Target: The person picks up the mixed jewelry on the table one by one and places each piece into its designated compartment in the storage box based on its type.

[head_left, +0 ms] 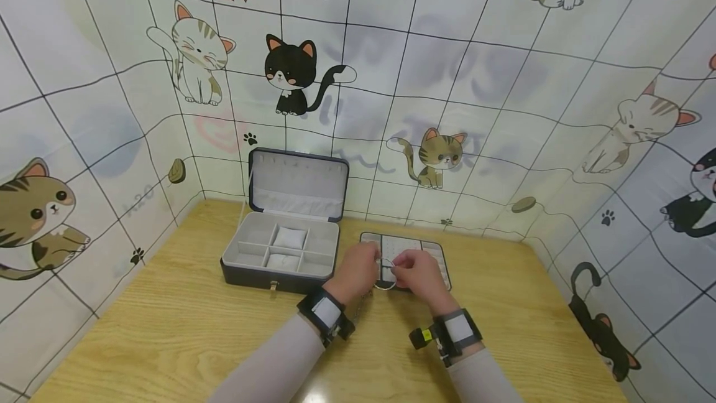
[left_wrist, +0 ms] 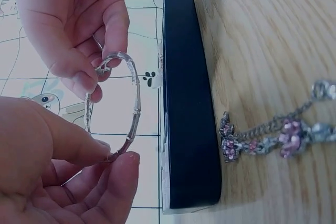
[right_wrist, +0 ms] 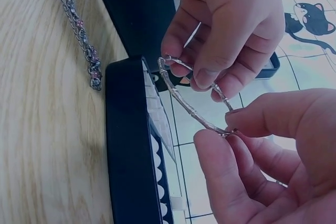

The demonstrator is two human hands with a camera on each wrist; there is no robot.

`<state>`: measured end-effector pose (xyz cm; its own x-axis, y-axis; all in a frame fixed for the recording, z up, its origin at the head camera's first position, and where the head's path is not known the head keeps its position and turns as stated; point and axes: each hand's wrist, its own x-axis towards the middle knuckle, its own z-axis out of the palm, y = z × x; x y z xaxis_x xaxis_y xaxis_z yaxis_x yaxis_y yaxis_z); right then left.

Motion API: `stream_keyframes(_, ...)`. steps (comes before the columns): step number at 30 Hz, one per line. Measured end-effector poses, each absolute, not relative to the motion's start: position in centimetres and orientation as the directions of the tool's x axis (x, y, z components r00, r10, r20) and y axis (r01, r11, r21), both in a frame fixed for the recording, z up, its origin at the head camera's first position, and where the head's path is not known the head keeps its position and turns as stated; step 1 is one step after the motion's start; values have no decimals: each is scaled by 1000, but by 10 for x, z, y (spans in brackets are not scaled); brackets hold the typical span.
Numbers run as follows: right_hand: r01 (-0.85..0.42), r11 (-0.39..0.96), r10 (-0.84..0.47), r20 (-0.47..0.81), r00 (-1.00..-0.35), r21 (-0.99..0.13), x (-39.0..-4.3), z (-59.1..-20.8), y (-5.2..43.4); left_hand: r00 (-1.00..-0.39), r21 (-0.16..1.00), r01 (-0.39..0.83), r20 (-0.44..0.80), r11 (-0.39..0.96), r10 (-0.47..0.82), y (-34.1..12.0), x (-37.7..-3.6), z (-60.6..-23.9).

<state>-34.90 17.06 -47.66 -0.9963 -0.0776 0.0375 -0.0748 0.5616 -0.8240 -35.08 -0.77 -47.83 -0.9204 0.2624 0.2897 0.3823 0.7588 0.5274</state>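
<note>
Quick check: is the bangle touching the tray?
Apart. The left wrist view shows the wall through a gap between the bangle and the tray.

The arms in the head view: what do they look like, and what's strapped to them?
The left hand and right hand are ungloved; the sleeves are pale pinkish-grey. Each arm has a black wrist strap with a whitish patch and a small dark device; the right one shows a yellow mark.
</note>
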Motion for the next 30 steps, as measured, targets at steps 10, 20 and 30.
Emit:
stream_keyframes(10, -114, 580, -82, 81, -993, -807, -348, -478, 169, -925, 609, 381, 268, 696, 271, -16, -359, -479)
stream_keyframes(20, -234, 554, -106, 211, -972, -799, -345, -476, 164, -943, 662, 333, 219, 671, 253, -28, -360, -462)
stream_keyframes(30, -314, 485, -142, 281, -949, -816, -346, -478, 159, -955, 677, 294, 177, 675, 238, -41, -362, -451)
